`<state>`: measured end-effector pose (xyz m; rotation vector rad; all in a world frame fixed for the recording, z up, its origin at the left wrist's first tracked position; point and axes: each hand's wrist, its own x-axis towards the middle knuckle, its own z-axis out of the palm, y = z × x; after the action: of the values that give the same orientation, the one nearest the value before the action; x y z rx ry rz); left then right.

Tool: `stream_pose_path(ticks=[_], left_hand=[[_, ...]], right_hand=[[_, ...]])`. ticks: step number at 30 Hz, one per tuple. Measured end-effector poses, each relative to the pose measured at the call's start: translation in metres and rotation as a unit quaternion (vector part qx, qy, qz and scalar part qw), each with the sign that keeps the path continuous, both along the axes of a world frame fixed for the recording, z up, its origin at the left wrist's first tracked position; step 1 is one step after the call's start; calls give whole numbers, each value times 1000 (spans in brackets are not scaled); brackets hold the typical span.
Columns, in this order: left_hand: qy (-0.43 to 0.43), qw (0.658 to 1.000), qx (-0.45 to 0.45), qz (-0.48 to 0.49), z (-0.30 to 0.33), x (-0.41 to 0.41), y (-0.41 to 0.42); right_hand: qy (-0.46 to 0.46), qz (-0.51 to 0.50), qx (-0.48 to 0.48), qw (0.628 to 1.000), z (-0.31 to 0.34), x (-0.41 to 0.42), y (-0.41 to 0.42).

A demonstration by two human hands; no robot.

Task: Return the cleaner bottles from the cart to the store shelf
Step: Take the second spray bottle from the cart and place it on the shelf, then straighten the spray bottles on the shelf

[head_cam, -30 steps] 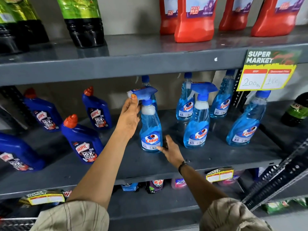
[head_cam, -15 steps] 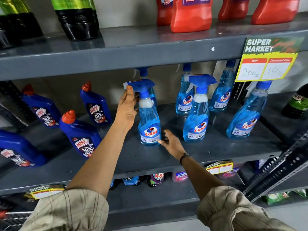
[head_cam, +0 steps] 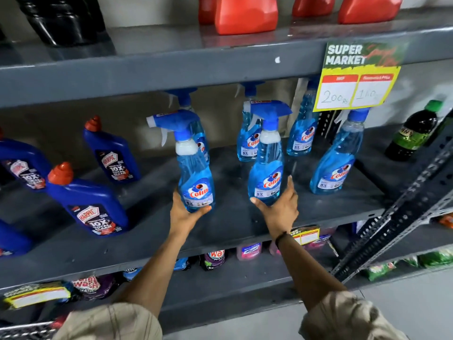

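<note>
Two blue Colin spray bottles stand upright near the front of the grey middle shelf (head_cam: 232, 224). My left hand (head_cam: 187, 213) grips the base of the left spray bottle (head_cam: 195, 175), whose trigger nozzle points left. My right hand (head_cam: 278, 207) wraps the base of the right spray bottle (head_cam: 268, 168). Several more Colin bottles stand behind and to the right, one of them the far-right Colin bottle (head_cam: 337, 163). The cart shows only as a wire corner (head_cam: 27, 331) at the bottom left.
Blue Harpic bottles (head_cam: 90, 204) lie tilted on the shelf's left part. A green-capped dark bottle (head_cam: 414, 133) stands far right. Red jugs (head_cam: 246, 13) and black bottles sit on the upper shelf. A yellow price tag (head_cam: 355, 79) hangs down. A slotted metal brace (head_cam: 404, 204) slants at right.
My left hand dropped from the left bottle's trigger to its base. My right hand moved from the shelf floor to grip the right bottle's base. The view moved closer.
</note>
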<state>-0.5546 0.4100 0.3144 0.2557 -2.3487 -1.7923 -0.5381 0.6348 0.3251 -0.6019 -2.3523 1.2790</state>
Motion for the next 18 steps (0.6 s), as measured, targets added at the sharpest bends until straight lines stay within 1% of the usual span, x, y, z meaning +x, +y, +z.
stream_pose_path(ticks=[3,5,8,12,18], left_hand=[[-1,999,-13,40,-3,-6,6],[0,999,-27,42,-5,-7,5],[-4,999,-43,32,-4,-9,2],[-9,998,-63,18,-4,-13,-1],[-21,996,-85,2,-1,-4,-5]], right_hand=[[-62,32,23,997,2,-15,-1],[-72,18,38,997,1,-20,-3],[-60,-18,49,997,-1,-21,-5],[-52,-38,57,996,-4,-21,-5],[-32,-1,50,998,-6,-15,0]])
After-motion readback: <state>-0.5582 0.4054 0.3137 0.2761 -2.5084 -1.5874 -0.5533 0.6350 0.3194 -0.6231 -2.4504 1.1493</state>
